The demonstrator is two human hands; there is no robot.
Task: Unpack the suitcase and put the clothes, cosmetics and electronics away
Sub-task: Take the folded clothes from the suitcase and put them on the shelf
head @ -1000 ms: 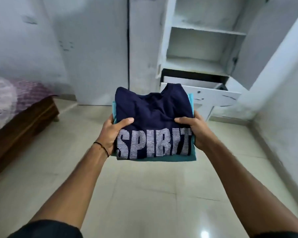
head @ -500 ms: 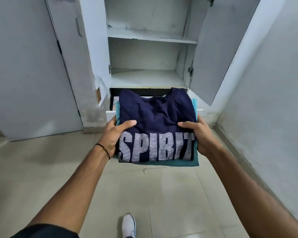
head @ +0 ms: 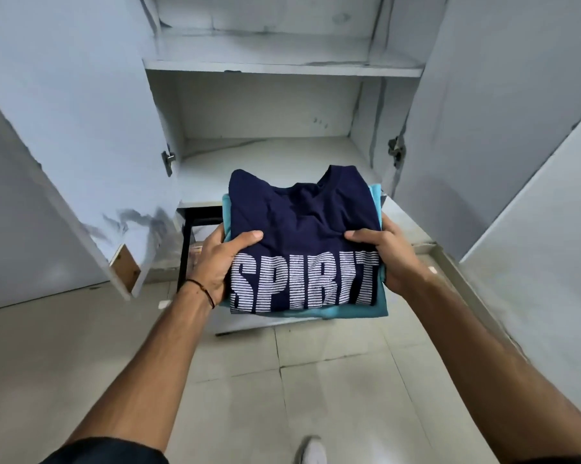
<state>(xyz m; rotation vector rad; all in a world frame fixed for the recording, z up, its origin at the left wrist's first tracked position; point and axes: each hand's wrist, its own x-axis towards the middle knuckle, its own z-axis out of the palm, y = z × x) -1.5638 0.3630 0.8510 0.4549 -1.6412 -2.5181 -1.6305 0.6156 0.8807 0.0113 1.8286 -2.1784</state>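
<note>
The left cupboard door (head: pixel 81 155) stands open. The left hand (head: pixel 215 266), a dark band at its wrist, grips the left side of a folded stack of clothes, thumb on top. A navy T-shirt (head: pixel 302 212) printed SPIRIT lies uppermost on a teal garment (head: pixel 349 312). The stack is held in the air at the front edge of the lower shelf (head: pixel 269 155), above a pulled-out drawer (head: pixel 245 322). The right hand (head: pixel 396 259) grips its right side likewise. The right door (head: pixel 476 128) stands open.

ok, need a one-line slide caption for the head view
Left hand and right hand hold a folded navy SPIRIT T-shirt atop a teal garment before the open white cupboard.
</note>
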